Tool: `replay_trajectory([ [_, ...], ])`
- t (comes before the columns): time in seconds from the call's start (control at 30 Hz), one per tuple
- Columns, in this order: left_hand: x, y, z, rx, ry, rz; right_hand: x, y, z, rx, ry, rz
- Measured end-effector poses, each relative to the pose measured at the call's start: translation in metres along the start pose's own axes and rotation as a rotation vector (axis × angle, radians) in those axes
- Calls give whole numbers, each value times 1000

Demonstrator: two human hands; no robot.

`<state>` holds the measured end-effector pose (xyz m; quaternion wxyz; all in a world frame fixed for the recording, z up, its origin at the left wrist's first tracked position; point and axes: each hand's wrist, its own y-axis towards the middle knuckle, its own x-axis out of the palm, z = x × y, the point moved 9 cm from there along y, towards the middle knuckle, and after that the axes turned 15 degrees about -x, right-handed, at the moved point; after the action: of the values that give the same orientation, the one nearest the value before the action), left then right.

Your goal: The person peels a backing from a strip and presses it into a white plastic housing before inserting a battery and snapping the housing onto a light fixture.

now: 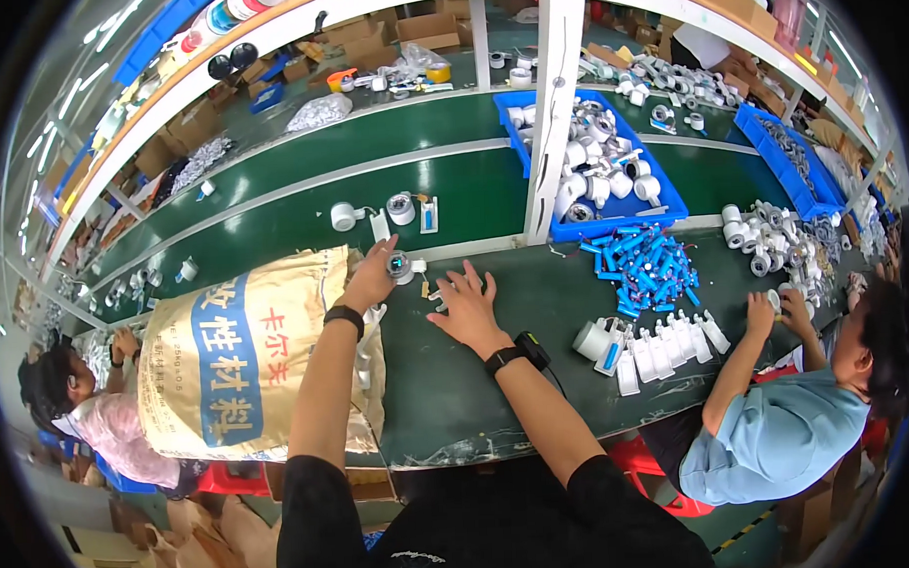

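Observation:
My left hand (372, 279) is closed on the side of a round white housing (401, 267) with a dark, greenish-lit face, at the right edge of a large paper sack. A small white piece sits against the housing's right side. My right hand (467, 309) is spread over the green bench, palm down, its fingers apart. Close to its fingertips lies a small pale part (437, 299), partly hidden by the hand. Just beyond my hands, on the green belt, are two more round white housings (400, 208) (344, 216) and a flat white piece with a blue cell (429, 215).
The printed paper sack (247, 356) fills the bench's left. To the right lie blue cylindrical cells (642, 267), white flat holders (667, 349) and piled white housings (773, 238). A blue crate (623, 221) stands behind, beside a white post (552, 120). Co-workers sit at left and right.

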<state>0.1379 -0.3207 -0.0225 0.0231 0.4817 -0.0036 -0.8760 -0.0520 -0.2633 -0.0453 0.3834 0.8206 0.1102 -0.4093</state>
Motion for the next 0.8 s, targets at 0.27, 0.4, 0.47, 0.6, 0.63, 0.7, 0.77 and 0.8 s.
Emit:
replay_trajectory([
  [0.27, 14, -47, 20, -412, -50, 102, 10, -8, 4, 30, -31, -98],
  [0.4, 58, -26, 6, -503, 56, 120, -18, -18, -15, -54, -25, -89],
  [0.47, 58, -25, -12, -452, -18, 161, -79, -31, -42, -125, 25, 5],
  [0.6, 74, -19, -28, -611, -335, -56, -202, -112, 3, 277, -380, 72],
  [0.63, 82, -20, -27, -628, -486, -89, -212, -125, 16, 306, -426, 29],
  [0.7, 86, -21, -31, -646, -697, -145, -213, -140, 36, 283, -537, -69],
  [0.77, 90, -24, -36, -641, -741, -137, -195, -154, 58, 266, -510, -126],
  [0.8, 93, -26, -40, -640, -785, -130, -183, -152, 65, 248, -482, -187],
])
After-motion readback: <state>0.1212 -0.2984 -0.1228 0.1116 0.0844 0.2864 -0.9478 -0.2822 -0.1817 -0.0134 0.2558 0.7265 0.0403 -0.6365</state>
